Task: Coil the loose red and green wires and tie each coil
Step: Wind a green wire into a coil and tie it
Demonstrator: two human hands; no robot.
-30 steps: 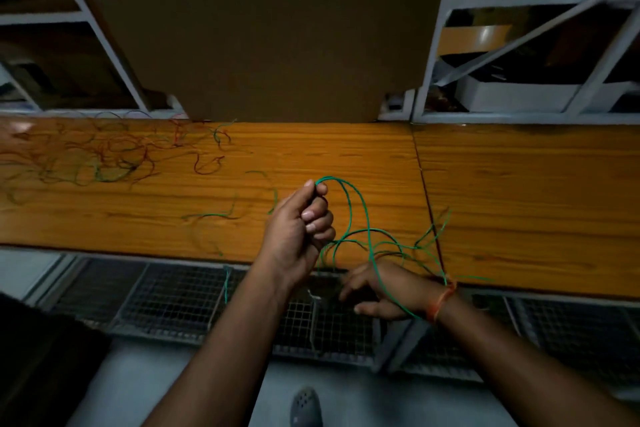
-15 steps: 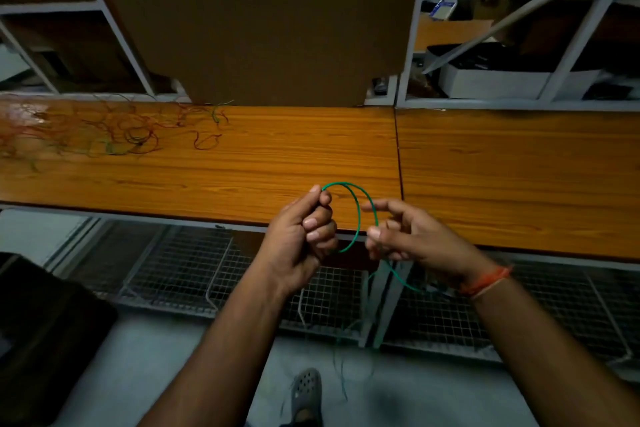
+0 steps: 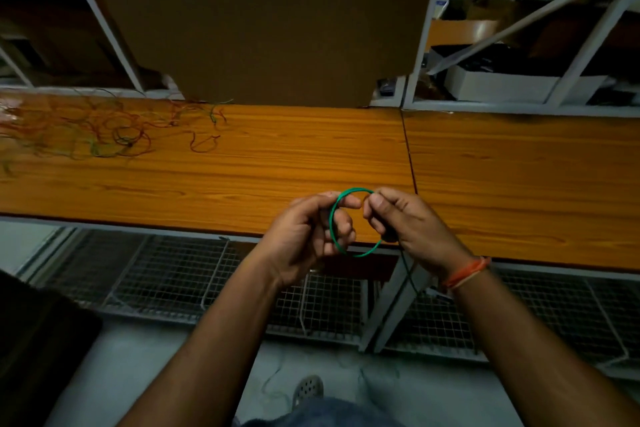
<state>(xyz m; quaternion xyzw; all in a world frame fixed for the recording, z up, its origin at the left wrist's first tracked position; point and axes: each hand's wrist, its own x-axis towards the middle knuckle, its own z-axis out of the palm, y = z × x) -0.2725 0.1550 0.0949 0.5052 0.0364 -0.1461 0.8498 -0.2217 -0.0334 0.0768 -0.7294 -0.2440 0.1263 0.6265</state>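
two hands, left hand (image 3: 304, 236) and right hand (image 3: 408, 225), pinching green wire (image 3: 333, 218) loop

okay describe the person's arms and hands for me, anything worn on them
Both forearms are bare, with no sleeves and no gloves in view. The right wrist carries an orange thread band wound round several times. The left hand and right hand show no rings or watch.
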